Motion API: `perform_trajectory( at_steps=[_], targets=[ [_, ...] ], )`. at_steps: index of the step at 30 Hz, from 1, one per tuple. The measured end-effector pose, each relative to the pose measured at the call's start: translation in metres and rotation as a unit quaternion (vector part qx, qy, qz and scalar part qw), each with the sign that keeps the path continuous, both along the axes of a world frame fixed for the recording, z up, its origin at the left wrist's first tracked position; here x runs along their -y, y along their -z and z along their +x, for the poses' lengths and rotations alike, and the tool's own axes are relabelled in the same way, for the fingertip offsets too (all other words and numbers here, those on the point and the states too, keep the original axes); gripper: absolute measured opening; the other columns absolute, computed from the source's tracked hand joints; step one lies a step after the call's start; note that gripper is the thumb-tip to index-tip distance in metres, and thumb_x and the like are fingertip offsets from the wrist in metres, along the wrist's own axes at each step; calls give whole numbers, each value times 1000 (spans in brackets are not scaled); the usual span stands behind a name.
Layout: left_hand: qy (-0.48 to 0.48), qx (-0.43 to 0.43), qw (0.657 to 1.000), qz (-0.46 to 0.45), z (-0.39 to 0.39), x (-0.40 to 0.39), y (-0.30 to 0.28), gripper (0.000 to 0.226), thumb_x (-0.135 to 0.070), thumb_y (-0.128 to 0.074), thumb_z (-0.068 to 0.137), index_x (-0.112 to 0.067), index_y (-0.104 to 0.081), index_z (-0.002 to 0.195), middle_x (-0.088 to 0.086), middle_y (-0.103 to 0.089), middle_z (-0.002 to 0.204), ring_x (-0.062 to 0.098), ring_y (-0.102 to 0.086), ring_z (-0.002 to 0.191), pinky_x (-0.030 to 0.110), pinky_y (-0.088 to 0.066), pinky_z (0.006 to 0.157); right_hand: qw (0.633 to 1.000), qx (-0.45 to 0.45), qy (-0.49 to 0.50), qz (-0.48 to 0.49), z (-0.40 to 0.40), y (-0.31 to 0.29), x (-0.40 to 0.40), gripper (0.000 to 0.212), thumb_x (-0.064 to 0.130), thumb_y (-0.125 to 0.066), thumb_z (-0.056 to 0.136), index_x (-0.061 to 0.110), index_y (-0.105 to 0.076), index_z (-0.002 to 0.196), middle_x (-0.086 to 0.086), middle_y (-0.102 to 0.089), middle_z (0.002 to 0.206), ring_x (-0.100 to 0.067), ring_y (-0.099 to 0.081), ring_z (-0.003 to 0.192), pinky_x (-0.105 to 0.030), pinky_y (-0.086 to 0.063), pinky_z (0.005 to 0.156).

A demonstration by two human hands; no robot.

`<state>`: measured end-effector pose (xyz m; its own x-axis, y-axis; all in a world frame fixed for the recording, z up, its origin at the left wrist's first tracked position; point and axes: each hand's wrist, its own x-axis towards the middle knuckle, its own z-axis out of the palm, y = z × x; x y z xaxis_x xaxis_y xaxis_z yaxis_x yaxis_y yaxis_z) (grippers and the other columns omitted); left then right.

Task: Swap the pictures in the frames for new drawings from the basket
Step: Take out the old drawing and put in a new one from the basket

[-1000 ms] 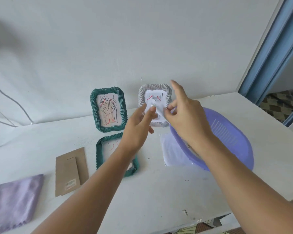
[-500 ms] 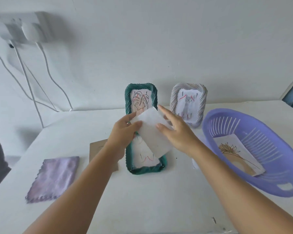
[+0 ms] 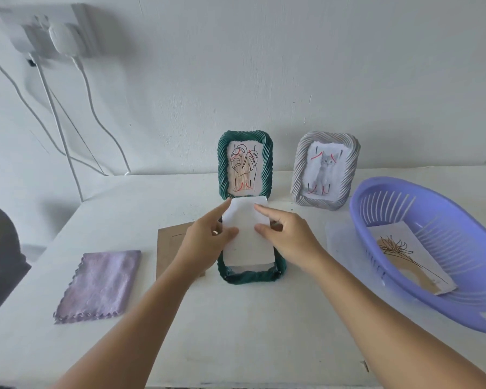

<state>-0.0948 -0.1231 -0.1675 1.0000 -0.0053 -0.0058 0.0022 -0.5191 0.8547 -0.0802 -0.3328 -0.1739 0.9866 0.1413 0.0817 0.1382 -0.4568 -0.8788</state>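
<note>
Now the white sheet [image 3: 247, 237] lies flat on the green frame lying on the table [image 3: 251, 273], while half a second ago it was held tilted above this frame. So the paper has come down and turned straight, and I judge that the person is fitting a new drawing, blank side up, into the open back of the frame. The step is not finished: the far edge of the sheet reaches past the far end of the frame.

The left hand [image 3: 208, 242] presses the left edge of the sheet with its thumb and its forefinger stretched forward; the other fingers are curled. The right hand [image 3: 286, 234] is half open, and its fingertips rest on the right side of the sheet. Neither hand closes around anything.

Three frames are in view. Two are green: the lying one, and a standing green frame [image 3: 246, 167] just behind it, with a leaf drawing. One grey frame [image 3: 324, 170] stands to the right of that one, with a cat picture. To the right of the lying frame is one purple basket [image 3: 432, 203], and one plant drawing [image 3: 413, 256] remains in it. To the left of the lying frame are one brown backing board [image 3: 170, 245], partly hidden by the left hand, and further left one purple cloth [image 3: 101, 284].
</note>
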Motion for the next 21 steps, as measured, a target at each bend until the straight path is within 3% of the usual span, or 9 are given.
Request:
perform_trajectory(
  at_steps=[2, 7, 13, 21],
  targets=[
    [-3, 5, 999, 34, -1, -2, 3, 54, -37, -69, 94, -49, -50, 142, -2, -64, 76, -1, -50, 57, 11, -38, 54, 1000, 2, -5, -29, 2, 3, 4, 48, 31, -71, 93, 40, -58, 139, 14, -41, 63, 2, -48, 61, -10, -37, 70],
    [-3, 29, 995, 99, -2, -1, 11, 44, -36, -68, 94, -40, -60, 138, -1, -63, 76, 0, -53, 60, 12, -42, 55, 996, 3, -27, -82, 5, 10, 7, 49, 38, -72, 91, 43, -59, 137, 18, -48, 68, 3, -52, 71, -15, -39, 76],
    [1, 30, 992, 122, 0, 0, 21, 46, -36, -69, 94, -38, -60, 139, 2, -59, 80, 6, -50, 64, 23, -41, 62, 990, 3, -36, -133, 14, 17, 9, 50, 39, -72, 90, 47, -57, 137, 12, -46, 66, -3, -48, 67, -28, -42, 77],
    [12, 39, 991, 127, 1, 6, 28, 51, -32, -69, 94, -35, -56, 143, -9, -54, 72, 7, -50, 65, 23, -43, 65, 985, -7, -36, -166, 17, 17, 11, 48, 41, -68, 92, 50, -55, 138, 10, -47, 69, -2, -48, 69, -29, -39, 84]
  ],
)
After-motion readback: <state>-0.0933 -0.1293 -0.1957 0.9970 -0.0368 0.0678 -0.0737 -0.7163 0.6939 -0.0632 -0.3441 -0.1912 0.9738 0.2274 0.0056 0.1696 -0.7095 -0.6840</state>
